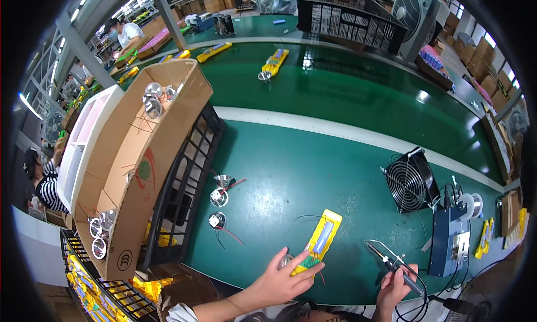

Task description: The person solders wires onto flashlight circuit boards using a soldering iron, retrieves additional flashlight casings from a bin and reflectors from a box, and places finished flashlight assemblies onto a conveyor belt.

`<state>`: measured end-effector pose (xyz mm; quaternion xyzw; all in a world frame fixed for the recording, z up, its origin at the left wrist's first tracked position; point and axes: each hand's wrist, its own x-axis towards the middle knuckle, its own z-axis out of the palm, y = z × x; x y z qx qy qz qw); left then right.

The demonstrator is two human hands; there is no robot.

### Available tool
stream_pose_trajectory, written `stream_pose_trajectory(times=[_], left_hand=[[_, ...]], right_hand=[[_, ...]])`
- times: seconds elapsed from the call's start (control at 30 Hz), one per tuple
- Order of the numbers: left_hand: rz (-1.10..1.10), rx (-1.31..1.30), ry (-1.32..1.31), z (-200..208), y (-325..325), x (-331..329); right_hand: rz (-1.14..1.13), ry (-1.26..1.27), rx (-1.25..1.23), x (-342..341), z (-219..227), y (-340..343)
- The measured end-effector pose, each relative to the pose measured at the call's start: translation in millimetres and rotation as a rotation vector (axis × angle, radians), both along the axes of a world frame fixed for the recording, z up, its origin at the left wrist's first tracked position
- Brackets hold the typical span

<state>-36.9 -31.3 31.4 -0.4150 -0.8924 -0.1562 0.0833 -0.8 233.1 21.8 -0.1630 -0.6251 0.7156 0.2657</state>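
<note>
My left hand (282, 283) lies over the lower end of a yellow flashlight housing (331, 218), its fingers spread across and gripping the edges. Inside the housing are a blue cylindrical battery (323, 238) and a green circuit board (308, 262). A silver reflector (286, 260) shows partly between my fingers, and thin wires stick out. In my right hand (395, 288) is a soldering iron (411, 281), held like a pen, with its tip pointing up and left, apart from the housing. Left of the housing, several wired reflectors (218, 198) rest on the green bench (268, 154).
A cardboard box (142, 171) with reflectors tops a black crate (184, 193) at left. Yellow housings fill a lower basket (112, 288). To the right stand a black fan (412, 182), a blue soldering station (449, 241) and a solder spool (471, 206). Beyond runs a green conveyor (347, 92) carrying housings.
</note>
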Motion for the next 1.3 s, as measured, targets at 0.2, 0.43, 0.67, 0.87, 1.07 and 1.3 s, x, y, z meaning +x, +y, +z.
stream_pose_trajectory(times=[0.2, 0.43, 0.67, 0.87, 1.07, 1.3], left_hand=[[-0.069, 0.06, -0.162, 2, -6, -5], [0.078, 0.442, -0.224, -6, -13, 8], [0.674, 0.716, -0.087, -24, 17, 29], [0.808, 0.681, -0.078, -17, 32, 26], [0.84, 0.712, -0.121, -20, 36, 27], [0.841, 0.686, -0.125, -19, 36, 26]], right_hand=[[0.019, -0.008, 0.016, -2, 7, 0], [0.062, -0.01, 0.064, -3, 20, -6], [0.229, -0.029, -0.015, 3, 32, -21], [0.319, -0.118, -0.02, 9, 31, -47], [0.297, -0.175, 0.109, 8, 27, -65], [0.382, -0.167, 0.09, 14, 21, -58]])
